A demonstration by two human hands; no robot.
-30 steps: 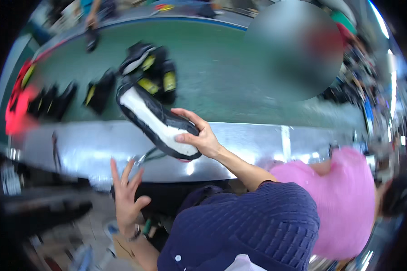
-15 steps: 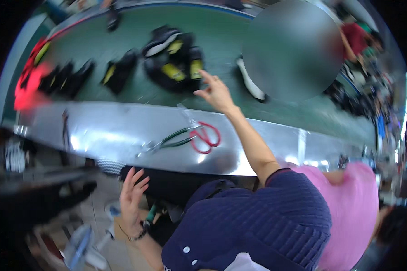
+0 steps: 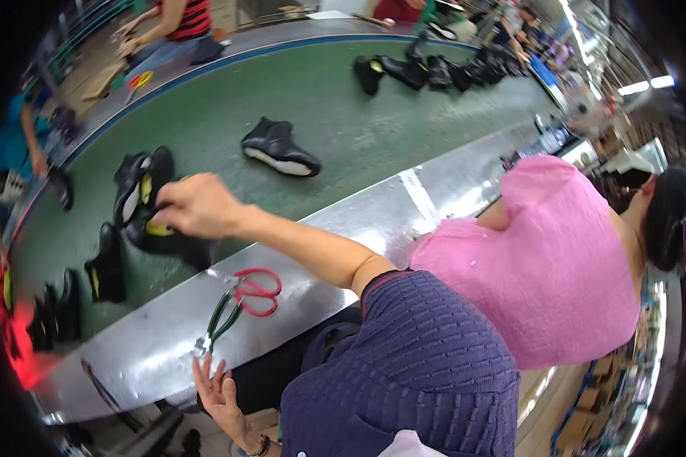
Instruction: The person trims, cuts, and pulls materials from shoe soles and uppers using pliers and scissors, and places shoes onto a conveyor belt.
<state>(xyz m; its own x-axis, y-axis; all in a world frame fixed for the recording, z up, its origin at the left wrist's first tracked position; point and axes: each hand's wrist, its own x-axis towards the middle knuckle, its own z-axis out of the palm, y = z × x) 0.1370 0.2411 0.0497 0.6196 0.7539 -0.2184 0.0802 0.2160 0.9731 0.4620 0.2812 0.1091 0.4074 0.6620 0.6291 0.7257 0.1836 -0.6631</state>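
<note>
My right hand (image 3: pixel 206 207) reaches over the green belt, its fingers closed at the yellow-lined opening of a black shoe (image 3: pixel 177 250). That shoe is smeared by motion, and part of it lies behind the hand. Just beyond it, other black shoes (image 3: pixel 129 186) sit bunched together, one showing a white sole. My left hand (image 3: pixel 225 400) is open and holds nothing, its fingers spread by the metal ledge's near edge. Close to its fingertips lie green-handled pliers (image 3: pixel 219 320), and beside them red-handled scissors (image 3: pixel 259 292).
The metal ledge (image 3: pixel 343 251) borders the green conveyor (image 3: pixel 221 114). A single black shoe (image 3: pixel 280 147) lies mid-belt, with more shoes (image 3: pixel 434 72) farther off. A person in pink (image 3: pixel 549 266) sits close on my right. Other people work across the belt.
My view has swung to the right. My right hand, fingers extended before, is now closed on a shoe from the bunch. My left hand stays open and now appears near the pliers.
</note>
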